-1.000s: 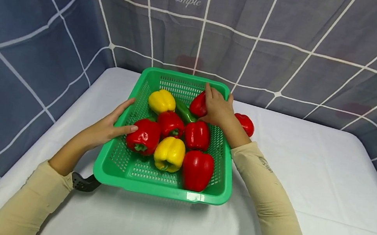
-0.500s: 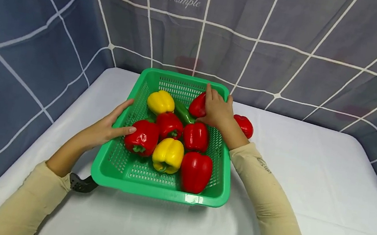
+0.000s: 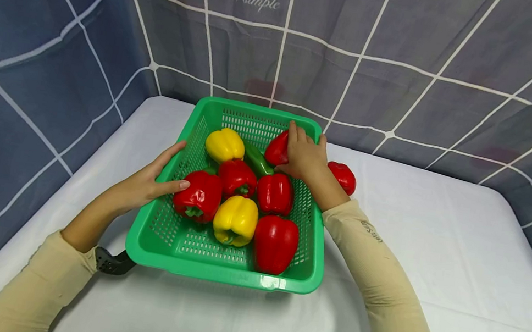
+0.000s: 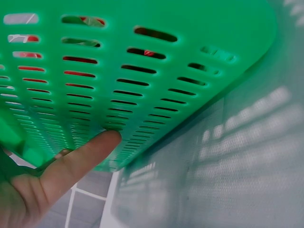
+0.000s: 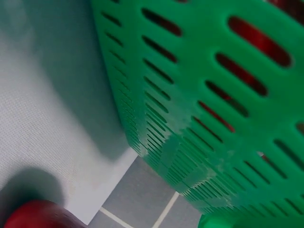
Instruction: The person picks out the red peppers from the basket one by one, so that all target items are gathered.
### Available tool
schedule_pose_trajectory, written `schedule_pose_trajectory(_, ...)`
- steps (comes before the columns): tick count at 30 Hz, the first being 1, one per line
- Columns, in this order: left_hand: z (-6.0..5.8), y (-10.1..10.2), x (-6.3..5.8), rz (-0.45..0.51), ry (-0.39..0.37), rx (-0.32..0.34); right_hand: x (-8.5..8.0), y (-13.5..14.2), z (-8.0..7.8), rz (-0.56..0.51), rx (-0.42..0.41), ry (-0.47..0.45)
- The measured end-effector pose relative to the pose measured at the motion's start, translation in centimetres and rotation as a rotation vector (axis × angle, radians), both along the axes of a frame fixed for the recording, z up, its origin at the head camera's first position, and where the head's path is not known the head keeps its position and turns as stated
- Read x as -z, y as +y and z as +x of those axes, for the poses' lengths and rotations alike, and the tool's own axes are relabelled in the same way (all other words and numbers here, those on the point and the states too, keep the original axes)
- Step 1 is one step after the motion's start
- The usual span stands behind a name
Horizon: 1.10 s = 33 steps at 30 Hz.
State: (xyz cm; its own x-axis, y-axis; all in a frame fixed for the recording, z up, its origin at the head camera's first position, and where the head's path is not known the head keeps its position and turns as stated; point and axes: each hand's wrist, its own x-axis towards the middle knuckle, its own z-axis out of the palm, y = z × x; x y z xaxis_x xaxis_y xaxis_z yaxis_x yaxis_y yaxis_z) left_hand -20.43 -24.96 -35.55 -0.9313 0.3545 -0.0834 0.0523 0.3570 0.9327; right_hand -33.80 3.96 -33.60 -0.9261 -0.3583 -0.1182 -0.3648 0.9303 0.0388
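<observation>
White cloth [image 3: 433, 264] spreads before grey-blue gridded curtains [image 3: 413, 23] at far and left. Toward the left, a green basket [image 3: 222, 276] holds peppers [image 3: 236, 220]. The left hand [image 3: 143, 181], spread, clasps its left wall between thumb and fingers; the right hand [image 3: 306, 157] grips a red pepper [image 3: 275, 148] inside, far right.
</observation>
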Motion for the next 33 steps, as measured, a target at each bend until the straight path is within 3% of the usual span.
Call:
schedule_pose_trajectory(14,-0.11,-0.06,0.02,-0.051,0.019,-0.024,-0.21,-0.18,0.0,0.014,-0.007,0.011)
schedule_pose_trajectory(20,-0.11,0.02,0.13,-0.028,0.008,-0.019,-0.13,-0.14,-0.09,-0.006,0.001,0.015)
schedule_pose_trajectory(33,-0.08,0.03,0.09,-0.017,0.007,-0.02,0.15,0.41,-0.16,-0.205,-0.022,0.061)
